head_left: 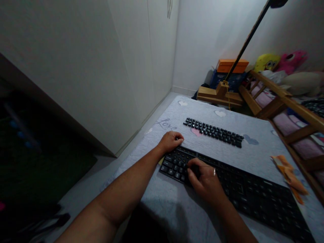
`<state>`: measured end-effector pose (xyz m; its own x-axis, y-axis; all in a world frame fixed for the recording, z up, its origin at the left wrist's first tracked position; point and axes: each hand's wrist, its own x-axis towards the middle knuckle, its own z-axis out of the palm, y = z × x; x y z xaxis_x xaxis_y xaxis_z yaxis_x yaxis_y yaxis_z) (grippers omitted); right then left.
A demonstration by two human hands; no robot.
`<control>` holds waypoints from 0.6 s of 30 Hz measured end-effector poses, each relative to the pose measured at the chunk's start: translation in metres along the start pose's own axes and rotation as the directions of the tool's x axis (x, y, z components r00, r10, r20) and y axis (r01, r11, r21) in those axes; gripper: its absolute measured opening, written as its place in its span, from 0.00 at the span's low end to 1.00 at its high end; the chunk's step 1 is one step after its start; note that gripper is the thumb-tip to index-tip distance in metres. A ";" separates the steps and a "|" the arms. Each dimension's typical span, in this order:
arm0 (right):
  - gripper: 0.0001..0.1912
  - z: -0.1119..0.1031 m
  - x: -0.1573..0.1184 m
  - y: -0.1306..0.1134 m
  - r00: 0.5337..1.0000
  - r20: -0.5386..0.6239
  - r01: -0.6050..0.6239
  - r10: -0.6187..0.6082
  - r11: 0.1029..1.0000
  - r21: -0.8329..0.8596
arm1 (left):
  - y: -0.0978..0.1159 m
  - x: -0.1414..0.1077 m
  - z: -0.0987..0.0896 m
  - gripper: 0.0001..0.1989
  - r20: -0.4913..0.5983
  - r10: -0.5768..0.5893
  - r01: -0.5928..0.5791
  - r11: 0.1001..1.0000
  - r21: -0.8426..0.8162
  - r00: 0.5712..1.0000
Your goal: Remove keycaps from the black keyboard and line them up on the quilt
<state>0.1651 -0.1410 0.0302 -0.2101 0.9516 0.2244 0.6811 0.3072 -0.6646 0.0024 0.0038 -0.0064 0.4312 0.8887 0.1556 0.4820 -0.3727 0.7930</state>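
Observation:
A black keyboard [253, 192] lies slantwise on the cloth-covered surface, with keycaps in place at its left end and bare key positions along its upper left rows. My left hand [172, 140] rests by its far left corner, fingers curled toward the thumb; whatever they hold, if anything, is hidden. Over the left-hand keys, my right hand [202, 175] has thumb and fingers drawn together in a pinch. Its fingertips touch or nearly touch the keys, and their contents cannot be made out. Beyond the keyboard, loose black keycaps [214, 132] sit in neat rows.
A pale patterned cloth [162, 189] covers the surface. An orange cloth [290, 173] lies beyond the keyboard's right part. To the left stands a pale cabinet [121, 67]. Behind are a wooden stand [219, 94], an orange box [231, 65] and a wooden bed rail [291, 101].

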 end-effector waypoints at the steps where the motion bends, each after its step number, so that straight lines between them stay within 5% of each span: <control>1: 0.05 0.000 0.000 0.000 1.000 -0.007 0.003 -0.003 1.000 0.006 | 0.000 0.000 0.000 0.10 0.000 0.002 -0.002 1.000 0.001 1.000; 18: 0.06 0.004 0.000 0.006 0.999 -0.025 0.027 -0.026 1.000 0.009 | 0.002 -0.001 -0.001 0.09 -0.003 -0.012 0.012 1.000 0.005 1.000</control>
<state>0.1665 -0.1394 0.0232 -0.2104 0.9425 0.2596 0.6687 0.3325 -0.6650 0.0028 0.0025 -0.0042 0.4233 0.8939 0.1477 0.4912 -0.3634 0.7916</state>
